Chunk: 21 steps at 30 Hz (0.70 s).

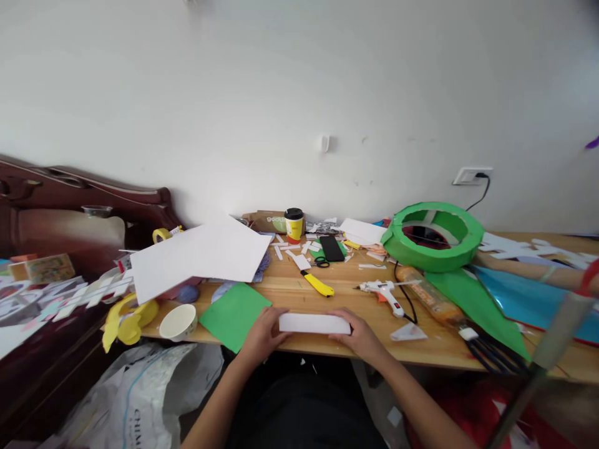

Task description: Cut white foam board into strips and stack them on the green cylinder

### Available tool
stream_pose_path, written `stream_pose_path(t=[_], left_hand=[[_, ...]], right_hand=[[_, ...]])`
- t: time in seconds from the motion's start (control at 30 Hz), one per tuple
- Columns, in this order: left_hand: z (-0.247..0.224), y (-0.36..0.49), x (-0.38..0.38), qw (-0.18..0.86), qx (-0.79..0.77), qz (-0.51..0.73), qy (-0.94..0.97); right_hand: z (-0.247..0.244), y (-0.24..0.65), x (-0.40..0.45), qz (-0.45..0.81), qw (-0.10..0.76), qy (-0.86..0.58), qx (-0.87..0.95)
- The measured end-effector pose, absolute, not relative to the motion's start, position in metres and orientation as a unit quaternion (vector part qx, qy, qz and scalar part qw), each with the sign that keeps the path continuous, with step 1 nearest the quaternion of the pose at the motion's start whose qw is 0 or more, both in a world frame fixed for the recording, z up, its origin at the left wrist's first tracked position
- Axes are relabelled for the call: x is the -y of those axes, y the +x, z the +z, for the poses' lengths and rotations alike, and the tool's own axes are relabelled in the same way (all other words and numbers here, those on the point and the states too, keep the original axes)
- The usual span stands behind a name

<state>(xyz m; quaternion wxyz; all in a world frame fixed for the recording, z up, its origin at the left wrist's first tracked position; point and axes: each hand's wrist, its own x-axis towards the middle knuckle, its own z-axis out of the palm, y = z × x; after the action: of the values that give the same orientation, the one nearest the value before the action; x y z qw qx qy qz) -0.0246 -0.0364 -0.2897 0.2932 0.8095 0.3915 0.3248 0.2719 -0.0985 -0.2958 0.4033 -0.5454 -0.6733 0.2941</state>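
A narrow white paper strip (314,323) is held level between my two hands over the table's front edge. My left hand (266,335) grips its left end, and my right hand (358,335) grips its right end, thumbs below and fingers behind. Just left of my left hand lies a green sheet (234,316). Beyond the strip is a yellow-handled knife (318,284). To the right of it, a white glue gun (384,294) rests on the wood.
Farther back stand a yellow cup (294,226) and a black phone (332,248). A green ring (433,237) sits at the right, near another person's forearm (524,268). At the left are a white bowl (178,322) and a large white sheet (206,252).
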Motion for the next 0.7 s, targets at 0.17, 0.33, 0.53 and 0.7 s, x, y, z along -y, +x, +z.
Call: stream_pose_path(t=[0.17,0.33,0.53,0.7], left_hand=[[-0.303,-0.014,0.02,0.21,-0.367,0.274,0.864],[-0.307,-0.015,0.023,0.175,-0.367,0.265,0.874],[-0.31,-0.015,0.021,0.155,-0.381,0.263,0.873],[-0.311,-0.015,0.022,0.143,-0.385,0.263,0.873]], right_hand=[[-0.308,0.274,0.089,0.263,0.395,-0.553,0.685],[-0.313,0.265,0.092,0.235,0.396,-0.544,0.701],[-0.323,0.264,0.09,0.209,0.386,-0.555,0.707],[-0.323,0.258,0.098,0.156,0.408,-0.533,0.725]])
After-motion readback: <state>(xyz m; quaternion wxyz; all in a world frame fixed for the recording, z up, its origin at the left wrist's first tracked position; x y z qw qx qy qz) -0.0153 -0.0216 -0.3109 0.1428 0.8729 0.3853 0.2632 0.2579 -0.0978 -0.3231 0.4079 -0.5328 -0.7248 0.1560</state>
